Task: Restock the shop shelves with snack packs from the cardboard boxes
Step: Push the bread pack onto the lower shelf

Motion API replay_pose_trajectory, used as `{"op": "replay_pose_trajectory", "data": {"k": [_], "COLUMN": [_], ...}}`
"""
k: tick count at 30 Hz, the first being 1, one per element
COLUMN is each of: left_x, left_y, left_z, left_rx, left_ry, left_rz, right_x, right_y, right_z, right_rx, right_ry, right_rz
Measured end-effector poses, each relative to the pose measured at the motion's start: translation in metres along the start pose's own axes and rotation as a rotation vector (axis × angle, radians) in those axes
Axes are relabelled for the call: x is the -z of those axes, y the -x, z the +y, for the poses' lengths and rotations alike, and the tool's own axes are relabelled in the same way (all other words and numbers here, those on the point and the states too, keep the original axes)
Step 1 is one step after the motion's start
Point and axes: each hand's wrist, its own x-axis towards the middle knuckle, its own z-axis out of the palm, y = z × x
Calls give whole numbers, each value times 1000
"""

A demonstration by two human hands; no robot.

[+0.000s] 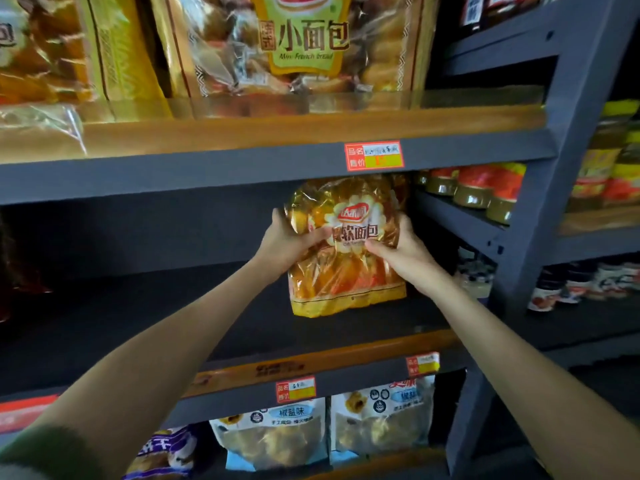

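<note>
Both hands hold one soft-bread pack upright on the middle shelf, toward its right end. The pack is a crinkly yellow-and-orange plastic bag; its long axis runs vertically, its printed face is turned toward the camera, and its lower sealed edge rests on, or just above, the dark shelf board. The top of the bag reaches up close under the grey front edge of the upper shelf.

The left hand grips the pack's left side, fingers curled behind the edge and thumb laid across the front near the label. The right hand grips the right side in the same way, thumb on the front and fingers wrapped round the back. Both arms stretch forward from the lower corners of the view.

A red-and-yellow price tag sticks on the upper shelf's edge just above the pack. On the upper shelf stands a large mini French bread bag. On the shelf below stand white and blue snack packs. To the right, on a neighbouring rack, sit rows of jars with red labels.
</note>
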Motion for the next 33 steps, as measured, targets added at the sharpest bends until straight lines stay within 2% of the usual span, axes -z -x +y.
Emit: {"op": "replay_pose_trajectory", "data": {"k": [2, 4, 6, 8, 11, 14, 17, 19, 22, 25, 29, 31, 33], "left_x": [-4, -8, -11, -12, -11, -8, 0, 7, 6, -5, -20, -27, -31], "left_y": [-6, -10, -13, -16, -18, -16, -10, -11, -17, -25, -36, -36, -33], "left_z": [-2, -3, -5, -3, -8, -24, -36, -40, -40, -37, -38, -40, -41], "left_rx": [-31, -71, -109, -133, -163, -314, -485, -601, -709, -680, -579, -584, -515], "left_ry": [-66, -113, -146, -189, -241, -390, -483, -575, -717, -906, -1226, -1215, -1137], "left_rz": [18, 37, 32, 0, -63, -87, -191, -250, -246, -210, -12, 51, 33], "right_x": [0, -3, -8, -17, -24, -28, -29, -30, -31, -28, -30, -34, -32], "right_y": [0, 4, 9, 11, 8, 4, 2, 2, 0, -7, -18, -21, -21], "right_z": [-2, -7, -13, -15, -11, -8, -8, -7, 1, 9, 13, 17, 23], "right_rx": [168, 368, 488, 514, 465, 404, 388, 392, 383, 303, 223, 232, 276], "right_ry": [210, 552, 796, 914, 943, 943, 973, 993, 1006, 965, 931, 932, 918], "right_rz": [78, 83, -19, -109, -132, -134, -126, -99, -12, 11, 12, 36, 48]}}
